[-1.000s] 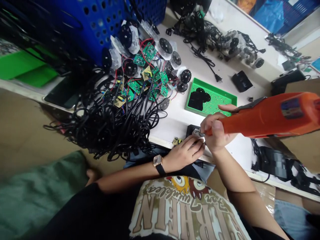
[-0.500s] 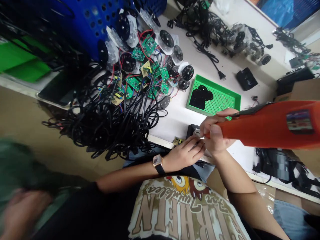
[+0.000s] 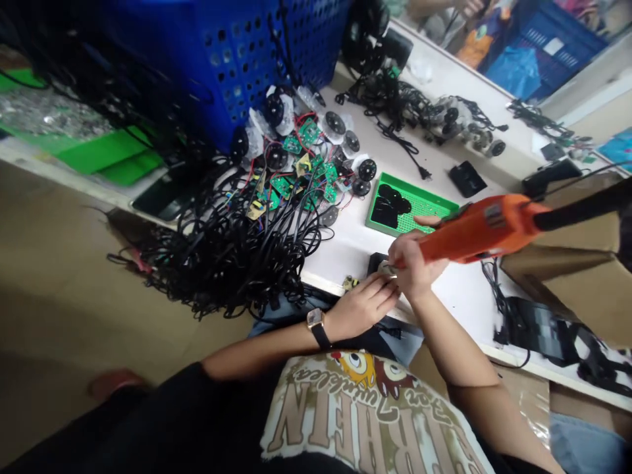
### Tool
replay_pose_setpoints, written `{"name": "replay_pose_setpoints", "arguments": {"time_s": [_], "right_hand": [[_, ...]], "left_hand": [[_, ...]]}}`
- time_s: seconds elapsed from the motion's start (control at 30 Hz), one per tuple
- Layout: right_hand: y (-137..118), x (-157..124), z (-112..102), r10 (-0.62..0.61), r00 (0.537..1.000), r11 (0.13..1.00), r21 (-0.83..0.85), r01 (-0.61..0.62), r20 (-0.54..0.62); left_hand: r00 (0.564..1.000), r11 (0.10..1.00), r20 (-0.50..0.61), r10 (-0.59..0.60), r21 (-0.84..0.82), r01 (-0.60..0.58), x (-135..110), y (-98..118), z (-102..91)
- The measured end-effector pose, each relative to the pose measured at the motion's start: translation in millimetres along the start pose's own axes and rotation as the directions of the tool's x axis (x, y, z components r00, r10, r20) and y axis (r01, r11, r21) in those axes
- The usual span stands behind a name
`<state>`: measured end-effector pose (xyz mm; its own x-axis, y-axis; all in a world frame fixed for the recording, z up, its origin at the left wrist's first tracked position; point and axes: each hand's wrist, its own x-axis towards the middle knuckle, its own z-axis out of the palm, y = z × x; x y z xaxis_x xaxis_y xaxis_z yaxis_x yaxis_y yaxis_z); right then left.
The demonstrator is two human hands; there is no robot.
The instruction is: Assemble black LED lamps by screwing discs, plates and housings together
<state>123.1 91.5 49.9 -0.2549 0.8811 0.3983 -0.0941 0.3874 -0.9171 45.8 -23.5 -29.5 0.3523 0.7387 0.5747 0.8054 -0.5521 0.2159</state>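
My right hand (image 3: 415, 266) is wrapped round an orange electric screwdriver (image 3: 474, 230), with a black cord running from its rear end to the right. The screwdriver's tip points left and down at a small black plastic housing (image 3: 376, 263) by the table's front edge. My left hand (image 3: 364, 304), with a watch on its wrist, has its fingers closed together over the near side of that housing, steadying it. Part of a pale round piece shows on the housing between my hands. My fingers hide most of it. A small yellow circuit piece (image 3: 349, 283) lies left of the housing.
A green tray (image 3: 429, 197) holds black parts and small screws. To the left lie green circuit boards (image 3: 281, 186) on tangled black cables (image 3: 237, 263), before a blue crate (image 3: 237, 66). A black block (image 3: 467, 179) sits behind; a cardboard box (image 3: 582, 263) stands right.
The screwdriver's rear has swung away, so its body looks shorter and its cord shows. My view has shifted, showing more at the back. The other person's hand at lower left is gone from view.
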Motion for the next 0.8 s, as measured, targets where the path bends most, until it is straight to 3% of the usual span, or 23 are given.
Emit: {"name": "replay_pose_setpoints", "arguments": {"time_s": [0.13, 0.2, 0.3, 0.47, 0.6, 0.8], "right_hand": [[-23.7, 11.7, -12.9, -0.102, 0.941, 0.972, 0.170, 0.164, -0.323], [-24.4, 14.3, -23.7, -0.140, 0.911, 0.966, 0.148, 0.211, -0.387], [-11.1, 11.8, -33.9, -0.144, 0.921, 0.974, 0.116, 0.197, -0.361], [15.5, 4.8, -34.6, -0.103, 0.945, 0.976, 0.150, 0.156, -0.312], [22.4, 2.6, -37.2, -0.069, 0.955, 0.986, 0.129, 0.110, -0.288], [27.1, -0.3, -42.6, -0.042, 0.968, 0.989, 0.130, 0.076, -0.247]], "left_hand": [[0.993, 0.955, -0.019, -0.117, -0.277, 0.107, 0.9, 2.0, -17.0], [0.964, 0.897, -0.097, -0.247, -0.398, 0.190, 4.8, -0.7, -24.8], [0.920, 0.872, -0.131, -0.370, -0.392, 0.295, 17.2, -11.5, -29.1], [0.925, 0.877, 0.038, -0.379, -0.305, 0.372, 42.2, -30.7, -20.4], [0.924, 0.886, 0.101, -0.368, -0.264, 0.381, 51.7, -34.7, -15.0], [0.915, 0.868, 0.046, -0.402, -0.298, 0.396, 51.8, -34.8, -11.8]]}}
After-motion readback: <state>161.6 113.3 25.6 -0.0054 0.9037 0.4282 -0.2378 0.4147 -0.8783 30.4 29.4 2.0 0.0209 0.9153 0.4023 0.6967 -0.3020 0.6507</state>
